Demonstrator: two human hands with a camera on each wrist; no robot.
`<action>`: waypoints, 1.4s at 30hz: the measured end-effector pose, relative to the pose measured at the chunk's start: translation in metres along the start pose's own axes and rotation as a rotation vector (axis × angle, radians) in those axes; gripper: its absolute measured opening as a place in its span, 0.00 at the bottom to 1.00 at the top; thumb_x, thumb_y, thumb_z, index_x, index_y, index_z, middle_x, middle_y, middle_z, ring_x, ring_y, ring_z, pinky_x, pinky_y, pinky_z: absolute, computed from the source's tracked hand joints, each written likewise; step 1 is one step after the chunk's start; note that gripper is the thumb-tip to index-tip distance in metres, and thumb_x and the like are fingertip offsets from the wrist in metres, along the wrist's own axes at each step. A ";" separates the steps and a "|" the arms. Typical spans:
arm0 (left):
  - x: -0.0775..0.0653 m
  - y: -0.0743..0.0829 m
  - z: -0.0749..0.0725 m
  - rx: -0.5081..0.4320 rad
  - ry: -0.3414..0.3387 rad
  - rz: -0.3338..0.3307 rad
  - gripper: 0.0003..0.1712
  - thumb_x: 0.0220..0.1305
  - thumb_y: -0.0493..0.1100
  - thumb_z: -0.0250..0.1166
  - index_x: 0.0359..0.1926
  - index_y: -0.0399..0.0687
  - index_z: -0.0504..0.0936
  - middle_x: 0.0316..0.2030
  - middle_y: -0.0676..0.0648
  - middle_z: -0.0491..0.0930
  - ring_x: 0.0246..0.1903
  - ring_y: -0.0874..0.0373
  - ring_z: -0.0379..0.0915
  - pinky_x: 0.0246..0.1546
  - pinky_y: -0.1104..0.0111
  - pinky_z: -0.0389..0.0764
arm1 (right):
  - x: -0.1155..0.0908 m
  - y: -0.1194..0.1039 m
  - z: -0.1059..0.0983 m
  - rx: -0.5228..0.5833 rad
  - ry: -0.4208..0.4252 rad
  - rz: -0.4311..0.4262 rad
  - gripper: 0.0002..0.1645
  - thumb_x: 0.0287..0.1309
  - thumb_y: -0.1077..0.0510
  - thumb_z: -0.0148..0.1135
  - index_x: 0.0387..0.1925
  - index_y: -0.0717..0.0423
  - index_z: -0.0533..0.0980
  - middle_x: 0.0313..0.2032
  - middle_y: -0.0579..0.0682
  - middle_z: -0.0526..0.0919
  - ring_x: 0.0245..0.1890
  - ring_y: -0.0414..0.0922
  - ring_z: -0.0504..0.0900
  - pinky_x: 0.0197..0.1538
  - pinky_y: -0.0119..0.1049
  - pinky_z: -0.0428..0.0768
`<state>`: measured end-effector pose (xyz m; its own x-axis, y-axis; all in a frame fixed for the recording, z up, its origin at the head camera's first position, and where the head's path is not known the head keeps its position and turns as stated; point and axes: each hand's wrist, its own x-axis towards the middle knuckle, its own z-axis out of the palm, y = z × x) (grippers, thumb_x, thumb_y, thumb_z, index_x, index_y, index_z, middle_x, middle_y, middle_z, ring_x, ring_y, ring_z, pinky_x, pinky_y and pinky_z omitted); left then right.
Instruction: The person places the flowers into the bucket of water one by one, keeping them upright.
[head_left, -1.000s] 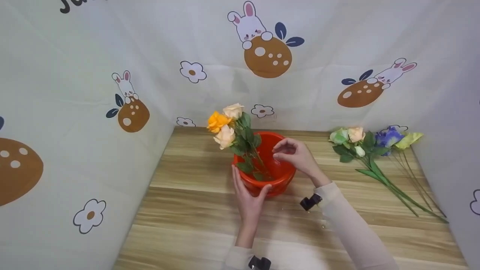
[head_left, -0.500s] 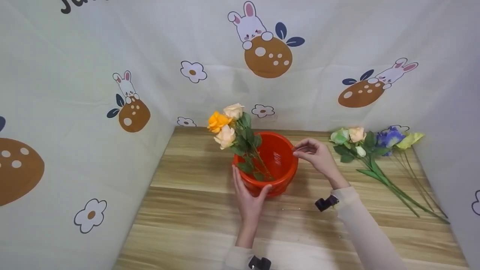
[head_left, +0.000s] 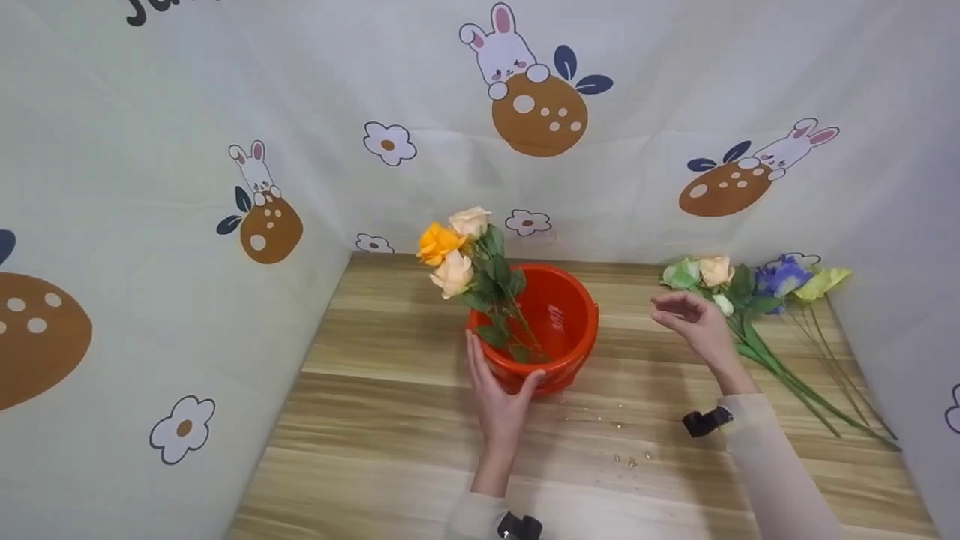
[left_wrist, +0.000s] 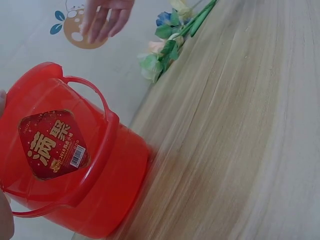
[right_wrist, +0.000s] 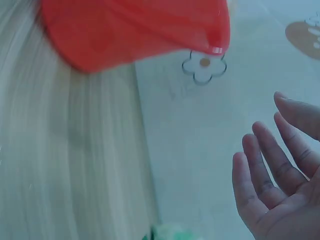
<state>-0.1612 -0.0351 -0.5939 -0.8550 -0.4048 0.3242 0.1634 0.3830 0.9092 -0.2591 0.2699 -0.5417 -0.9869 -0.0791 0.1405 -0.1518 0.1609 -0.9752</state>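
Note:
A red plastic bucket point(head_left: 591, 330) stands on the wooden table with an orange rose point(head_left: 439, 244) and two peach roses point(head_left: 452, 274) leaning out over its left rim. My left hand point(head_left: 499, 412) rests against its front left, fingers straight along the wall and thumb apart near the front rim. A label point(left_wrist: 52, 145) and handle show in the left wrist view. To the right of the bucket, my right hand point(head_left: 701, 330) hangs in the air, fingers loosely bent and holding nothing. It is near a green rose point(head_left: 681, 274) and a peach rose point(head_left: 716, 270) lying on the table.
Beside those roses lie a white bud point(head_left: 724, 304), a purple-blue flower point(head_left: 782, 277) and a yellow-green flower point(head_left: 823, 283), stems toward the front right. Small shiny specks point(head_left: 631, 463) dot the table. A printed cloth point(head_left: 615, 172) closes off the back and sides.
My right hand has moved from inside the bucket out over its right rim and toward the flowers at the right. The left hand and the roses in the bucket have stayed put.

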 end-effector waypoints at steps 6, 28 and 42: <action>0.000 0.001 0.000 0.003 -0.003 -0.016 0.69 0.46 0.61 0.78 0.80 0.51 0.45 0.80 0.50 0.45 0.78 0.49 0.45 0.76 0.50 0.58 | -0.014 0.015 -0.037 -0.019 0.074 0.058 0.25 0.61 0.64 0.66 0.56 0.76 0.73 0.44 0.30 0.85 0.46 0.26 0.81 0.46 0.19 0.81; -0.001 0.003 0.000 0.034 -0.004 -0.013 0.69 0.46 0.62 0.78 0.80 0.51 0.45 0.80 0.50 0.45 0.78 0.48 0.46 0.75 0.49 0.59 | -0.039 0.082 -0.108 -0.300 0.267 0.403 0.32 0.66 0.49 0.64 0.67 0.56 0.70 0.56 0.32 0.74 0.72 0.54 0.65 0.71 0.35 0.69; 0.000 0.004 0.000 0.026 -0.004 -0.034 0.69 0.46 0.64 0.77 0.80 0.53 0.45 0.80 0.51 0.45 0.78 0.48 0.47 0.73 0.49 0.62 | -0.046 0.098 -0.104 -0.543 0.144 0.326 0.22 0.66 0.60 0.62 0.58 0.68 0.76 0.54 0.70 0.81 0.32 0.16 0.68 0.36 0.17 0.72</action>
<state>-0.1605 -0.0339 -0.5903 -0.8618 -0.4147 0.2922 0.1214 0.3907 0.9125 -0.2339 0.3920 -0.6258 -0.9787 0.1845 -0.0896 0.1879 0.6320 -0.7518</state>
